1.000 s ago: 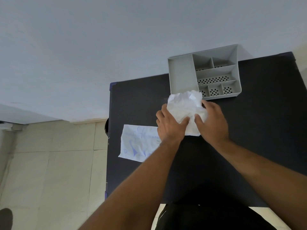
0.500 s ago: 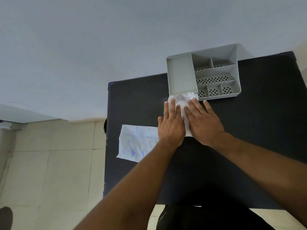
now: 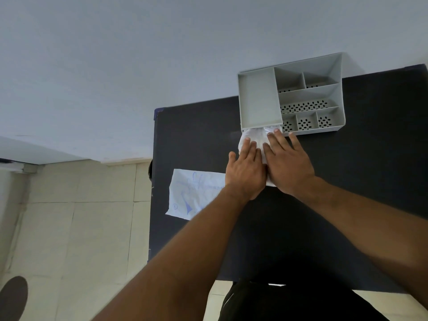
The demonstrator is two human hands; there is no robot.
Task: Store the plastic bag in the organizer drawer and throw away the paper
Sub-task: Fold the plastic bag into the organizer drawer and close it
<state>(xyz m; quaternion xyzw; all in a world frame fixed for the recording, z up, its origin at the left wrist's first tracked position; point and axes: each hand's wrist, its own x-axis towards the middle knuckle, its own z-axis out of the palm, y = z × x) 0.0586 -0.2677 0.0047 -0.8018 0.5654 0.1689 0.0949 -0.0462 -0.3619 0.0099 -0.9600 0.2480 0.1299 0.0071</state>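
Note:
A white crinkled plastic bag (image 3: 257, 136) lies flattened on the dark table (image 3: 370, 158), its far end touching the front edge of the grey organizer (image 3: 259, 98). My left hand (image 3: 245, 172) and my right hand (image 3: 287, 163) lie side by side on the bag, palms down, fingers stretched out, pressing it flat; most of the bag is hidden under them. My right fingertips reach the organizer's front wall. A flat sheet of paper (image 3: 192, 193) with blue print lies left of my left wrist, near the table's left edge.
The organizer stands at the table's far edge against a pale wall; it has one large compartment on the left and several small perforated ones on the right. Tiled floor (image 3: 69, 228) lies left of the table. A dark round object (image 3: 12, 295) sits at bottom left.
The bag was a raised crumpled bundle gripped in both hands; both hands have since flattened out on it and slid it forward against the organizer.

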